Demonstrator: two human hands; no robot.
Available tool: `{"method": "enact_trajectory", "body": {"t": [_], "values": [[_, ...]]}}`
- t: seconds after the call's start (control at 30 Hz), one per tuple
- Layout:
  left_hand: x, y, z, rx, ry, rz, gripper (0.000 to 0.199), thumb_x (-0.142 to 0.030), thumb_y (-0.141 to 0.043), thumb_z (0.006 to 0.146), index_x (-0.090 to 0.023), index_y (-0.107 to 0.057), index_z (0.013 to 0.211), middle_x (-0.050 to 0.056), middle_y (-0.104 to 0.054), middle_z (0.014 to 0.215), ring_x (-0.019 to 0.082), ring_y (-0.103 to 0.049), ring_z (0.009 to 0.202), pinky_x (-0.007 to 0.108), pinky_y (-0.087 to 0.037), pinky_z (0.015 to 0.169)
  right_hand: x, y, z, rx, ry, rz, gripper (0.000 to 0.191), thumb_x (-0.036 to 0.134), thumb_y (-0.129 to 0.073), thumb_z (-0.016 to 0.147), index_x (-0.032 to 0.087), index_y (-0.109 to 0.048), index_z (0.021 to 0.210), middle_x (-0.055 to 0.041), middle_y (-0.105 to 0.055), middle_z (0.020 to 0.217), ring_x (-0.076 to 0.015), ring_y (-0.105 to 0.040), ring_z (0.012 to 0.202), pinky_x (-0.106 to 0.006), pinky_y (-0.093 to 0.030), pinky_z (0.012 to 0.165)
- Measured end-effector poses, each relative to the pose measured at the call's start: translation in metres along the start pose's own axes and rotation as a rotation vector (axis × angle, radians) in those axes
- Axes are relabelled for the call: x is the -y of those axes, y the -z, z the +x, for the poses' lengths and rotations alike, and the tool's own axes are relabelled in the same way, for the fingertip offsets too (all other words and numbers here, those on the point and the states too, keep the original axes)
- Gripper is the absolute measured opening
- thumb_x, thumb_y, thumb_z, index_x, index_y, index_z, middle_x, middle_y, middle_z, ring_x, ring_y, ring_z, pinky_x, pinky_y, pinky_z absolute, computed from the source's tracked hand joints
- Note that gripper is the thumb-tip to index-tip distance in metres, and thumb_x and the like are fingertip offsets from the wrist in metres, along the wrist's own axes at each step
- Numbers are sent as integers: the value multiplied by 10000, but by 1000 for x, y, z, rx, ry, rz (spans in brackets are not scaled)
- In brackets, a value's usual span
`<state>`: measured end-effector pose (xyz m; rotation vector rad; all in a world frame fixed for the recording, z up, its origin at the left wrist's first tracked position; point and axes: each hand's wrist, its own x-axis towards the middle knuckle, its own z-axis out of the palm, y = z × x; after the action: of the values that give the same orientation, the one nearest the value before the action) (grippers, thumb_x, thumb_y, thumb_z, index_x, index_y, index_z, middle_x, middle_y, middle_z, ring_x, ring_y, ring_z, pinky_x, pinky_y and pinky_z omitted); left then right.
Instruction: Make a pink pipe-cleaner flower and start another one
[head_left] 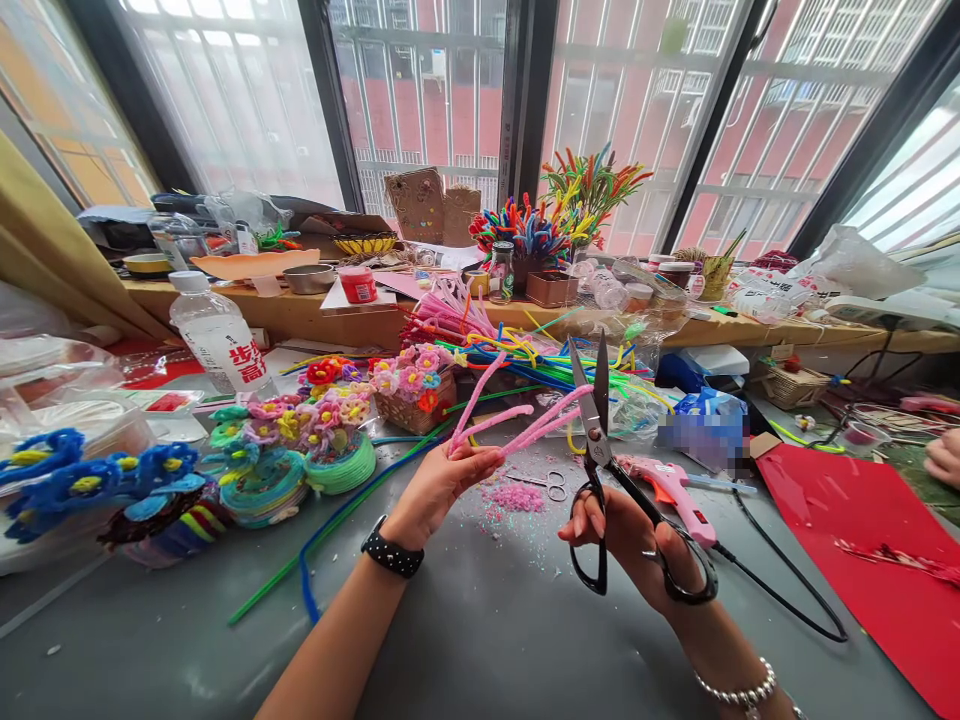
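Observation:
Several pink pipe cleaners [541, 418] are pinched in my left hand [450, 490], bent, with ends pointing up and to the right. My right hand [637, 545] has its fingers through the black handles of large scissors [598, 440]. The scissor blades stand apart and point up; the tip of a pink pipe cleaner reaches the left blade. On the grey table below lie a heap of pink fluff clippings [517, 497] and small silver scissors [555, 485]. A pink glue gun [682, 497] rests beyond my right hand.
Pipe-cleaner flowers in baskets [341, 465] and a plastic bottle [221, 335] stand at left. Long green and blue pipe cleaners [337, 520] cross the table. Red sheets [862, 530] and another person's hand [945, 458] are at right. A cluttered ledge [420, 325] runs behind.

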<state>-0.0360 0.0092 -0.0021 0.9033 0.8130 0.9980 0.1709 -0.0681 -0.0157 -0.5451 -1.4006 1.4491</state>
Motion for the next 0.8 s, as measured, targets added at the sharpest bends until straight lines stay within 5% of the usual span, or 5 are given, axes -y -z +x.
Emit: {"method": "enact_trajectory", "body": {"t": [0.47, 0.8], "values": [[-5, -9, -7, 103, 12, 184, 411, -186, -694, 545, -174, -288, 484, -64, -421, 493, 42, -444, 489, 173, -353, 496, -2, -2, -1, -56, -20, 123, 604, 749, -405, 559, 206, -515, 798, -64, -449, 877, -301, -433, 996, -400, -351, 823], [1, -10, -5, 124, -31, 250, 443, -221, -680, 556, -183, -243, 490, -63, -408, 485, 53, -418, 496, 195, -347, 506, -6, 3, -1, -131, -25, 259, 496, 647, -505, 583, 178, -555, 736, -44, -492, 772, -220, -511, 827, -327, -396, 768]]}}
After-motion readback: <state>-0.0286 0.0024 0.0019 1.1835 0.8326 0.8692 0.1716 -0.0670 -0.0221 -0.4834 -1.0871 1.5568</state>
